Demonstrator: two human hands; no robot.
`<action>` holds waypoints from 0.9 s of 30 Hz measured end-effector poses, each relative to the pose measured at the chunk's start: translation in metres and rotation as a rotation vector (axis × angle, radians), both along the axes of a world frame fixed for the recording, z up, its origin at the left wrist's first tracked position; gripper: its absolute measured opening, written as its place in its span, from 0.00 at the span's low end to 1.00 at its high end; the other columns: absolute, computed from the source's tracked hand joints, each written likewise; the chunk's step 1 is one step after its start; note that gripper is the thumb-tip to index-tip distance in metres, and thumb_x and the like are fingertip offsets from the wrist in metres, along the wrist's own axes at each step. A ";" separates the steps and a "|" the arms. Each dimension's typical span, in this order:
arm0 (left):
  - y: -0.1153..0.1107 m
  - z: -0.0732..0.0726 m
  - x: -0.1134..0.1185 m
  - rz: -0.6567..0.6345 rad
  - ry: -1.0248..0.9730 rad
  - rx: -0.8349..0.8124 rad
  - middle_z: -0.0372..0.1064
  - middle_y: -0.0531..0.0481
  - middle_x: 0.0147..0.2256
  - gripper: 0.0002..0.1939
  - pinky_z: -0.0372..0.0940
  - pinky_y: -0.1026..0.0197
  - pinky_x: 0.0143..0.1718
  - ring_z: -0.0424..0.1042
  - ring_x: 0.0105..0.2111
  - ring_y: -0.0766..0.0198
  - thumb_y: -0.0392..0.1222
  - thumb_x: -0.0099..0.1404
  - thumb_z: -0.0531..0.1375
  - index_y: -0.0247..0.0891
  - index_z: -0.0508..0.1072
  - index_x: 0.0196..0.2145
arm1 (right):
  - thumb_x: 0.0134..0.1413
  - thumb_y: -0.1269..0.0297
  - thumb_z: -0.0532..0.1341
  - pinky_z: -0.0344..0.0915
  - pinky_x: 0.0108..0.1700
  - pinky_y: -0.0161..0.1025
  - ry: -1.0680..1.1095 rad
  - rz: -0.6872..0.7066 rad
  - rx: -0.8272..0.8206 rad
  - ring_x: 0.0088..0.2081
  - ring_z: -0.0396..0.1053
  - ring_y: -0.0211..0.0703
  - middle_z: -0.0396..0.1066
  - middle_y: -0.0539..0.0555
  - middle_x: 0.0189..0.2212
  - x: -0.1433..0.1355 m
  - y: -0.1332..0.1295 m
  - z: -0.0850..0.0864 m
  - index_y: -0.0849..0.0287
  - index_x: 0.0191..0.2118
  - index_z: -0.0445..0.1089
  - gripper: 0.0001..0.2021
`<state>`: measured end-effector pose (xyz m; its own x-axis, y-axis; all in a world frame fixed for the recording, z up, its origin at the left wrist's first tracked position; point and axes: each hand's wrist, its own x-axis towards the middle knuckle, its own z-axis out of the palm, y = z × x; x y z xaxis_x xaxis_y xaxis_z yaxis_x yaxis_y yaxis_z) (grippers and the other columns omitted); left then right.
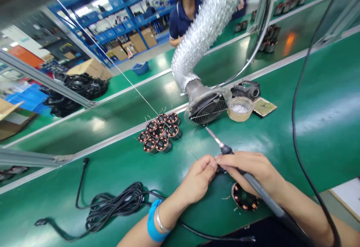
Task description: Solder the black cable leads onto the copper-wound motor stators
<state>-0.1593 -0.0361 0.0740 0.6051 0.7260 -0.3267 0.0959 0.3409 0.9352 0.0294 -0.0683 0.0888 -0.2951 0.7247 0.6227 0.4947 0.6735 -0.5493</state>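
Note:
My right hand (pixel 254 168) is closed around a soldering iron (pixel 215 137), whose tip points up and left toward the fan. Close beside it, my left hand (pixel 198 179) pinches something small between thumb and fingers; the fingers hide most of it. A thin line, perhaps wire, runs up and left from these fingertips. Under my right hand lies a stator with copper windings (pixel 244 197), apart from the fingers. A coiled black cable (pixel 115 205) rests at the left, and part of it passes beneath my left wrist.
Several stators (pixel 159 132) stand grouped beyond my hands. A fume fan (pixel 208 110) hangs from a silver duct (pixel 194 40). Right of it are a round tub (pixel 240 109), a sponge tray (pixel 264 107) and an iron holder (pixel 247 89). A black cord (pixel 295 119) hangs at the right. Another person (pixel 182 21) is across the bench.

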 end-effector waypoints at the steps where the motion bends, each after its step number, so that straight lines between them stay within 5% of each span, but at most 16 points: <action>1: 0.000 -0.001 -0.001 -0.016 0.004 0.021 0.49 0.60 0.21 0.26 0.45 0.65 0.24 0.46 0.22 0.71 0.65 0.65 0.55 0.38 0.60 0.28 | 0.61 0.78 0.57 0.72 0.35 0.32 -0.011 0.032 0.002 0.32 0.75 0.36 0.77 0.51 0.34 -0.001 0.002 -0.002 0.58 0.50 0.69 0.14; 10: 0.002 0.022 -0.010 -0.119 0.333 0.472 0.63 0.53 0.29 0.15 0.53 0.61 0.34 0.59 0.31 0.65 0.50 0.73 0.50 0.37 0.65 0.34 | 0.60 0.79 0.56 0.71 0.37 0.33 0.006 -0.014 0.003 0.34 0.73 0.36 0.75 0.52 0.36 -0.002 -0.006 0.003 0.57 0.50 0.67 0.15; 15: 0.003 0.011 -0.006 -0.086 0.163 0.249 0.58 0.55 0.24 0.24 0.51 0.63 0.29 0.55 0.25 0.68 0.61 0.69 0.52 0.37 0.62 0.29 | 0.60 0.78 0.57 0.72 0.38 0.33 0.034 -0.054 0.036 0.34 0.74 0.36 0.76 0.52 0.36 -0.010 -0.010 -0.003 0.58 0.50 0.67 0.15; 21: 0.000 0.011 0.003 -0.008 -0.017 -0.196 0.51 0.62 0.16 0.28 0.37 0.64 0.19 0.43 0.15 0.74 0.67 0.55 0.63 0.37 0.63 0.28 | 0.60 0.79 0.57 0.73 0.36 0.32 0.063 -0.153 0.124 0.31 0.74 0.36 0.76 0.51 0.35 -0.017 -0.009 -0.008 0.58 0.48 0.68 0.14; 27: -0.001 0.013 0.007 0.086 -0.049 -0.246 0.48 0.64 0.15 0.27 0.34 0.65 0.17 0.40 0.14 0.76 0.63 0.51 0.67 0.37 0.62 0.25 | 0.57 0.72 0.61 0.74 0.34 0.32 0.087 -0.192 -0.019 0.29 0.74 0.36 0.75 0.51 0.34 -0.008 -0.018 -0.007 0.58 0.50 0.67 0.14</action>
<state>-0.1519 -0.0375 0.0873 0.5642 0.6776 -0.4718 0.0133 0.5639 0.8257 0.0209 -0.0861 0.0819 -0.0959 0.7745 0.6252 0.5628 0.5603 -0.6078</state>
